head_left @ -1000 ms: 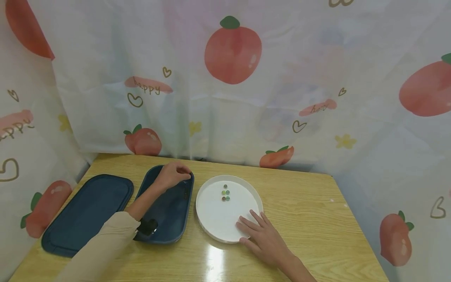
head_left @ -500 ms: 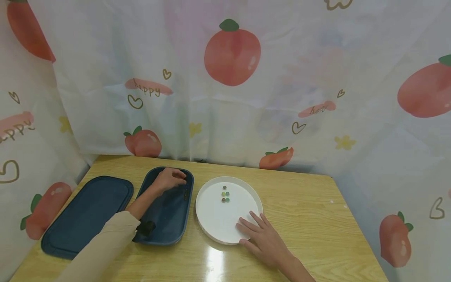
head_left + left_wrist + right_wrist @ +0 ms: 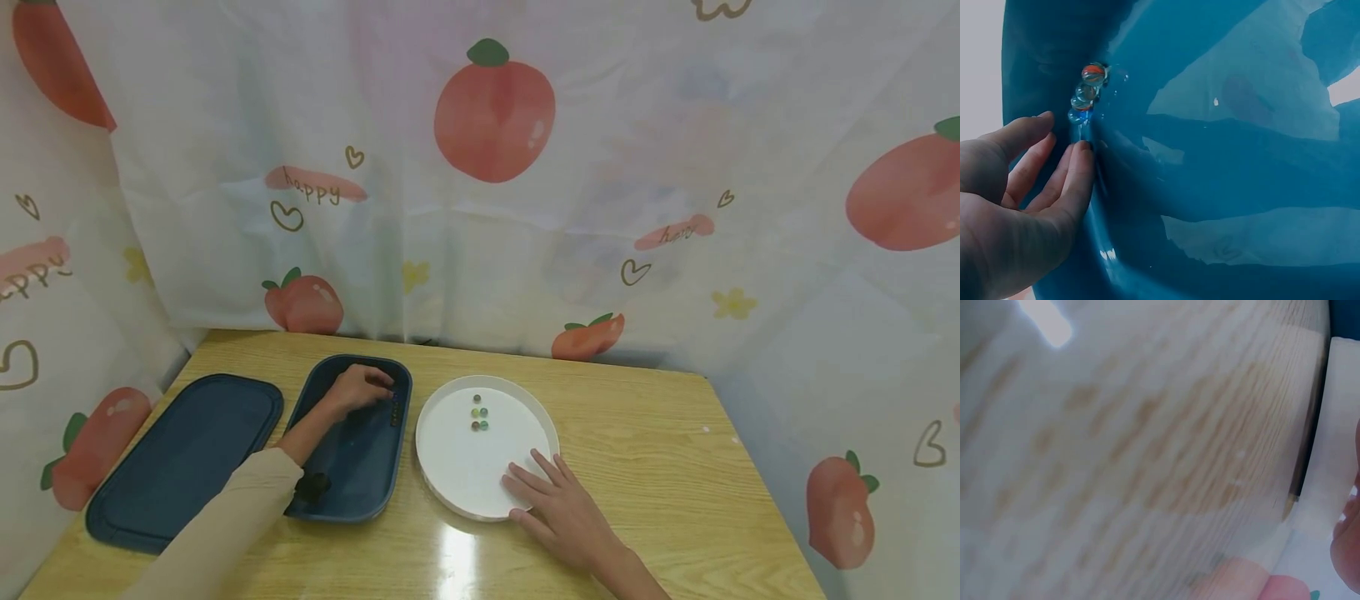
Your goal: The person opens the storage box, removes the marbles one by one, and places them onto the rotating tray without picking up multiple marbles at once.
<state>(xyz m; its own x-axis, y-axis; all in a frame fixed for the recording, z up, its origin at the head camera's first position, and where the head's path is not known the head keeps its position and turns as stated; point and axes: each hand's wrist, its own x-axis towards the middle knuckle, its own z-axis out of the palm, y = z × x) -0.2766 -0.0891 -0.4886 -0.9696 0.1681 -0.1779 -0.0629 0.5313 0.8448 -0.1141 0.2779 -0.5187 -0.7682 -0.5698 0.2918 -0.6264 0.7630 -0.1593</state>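
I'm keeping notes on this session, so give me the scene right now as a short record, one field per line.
Left hand: in the deep blue tray, fingertips close to the tray marbles, thumb apart from fingers
Right hand: fingers spread over the near right rim of the white plate
Tray marbles: in a line along the tray's side
Plate marbles: five, grouped towards the far side
Left of deep tray: shallow blue tray
Surface: wooden table
Backdrop: fruit-print cloth
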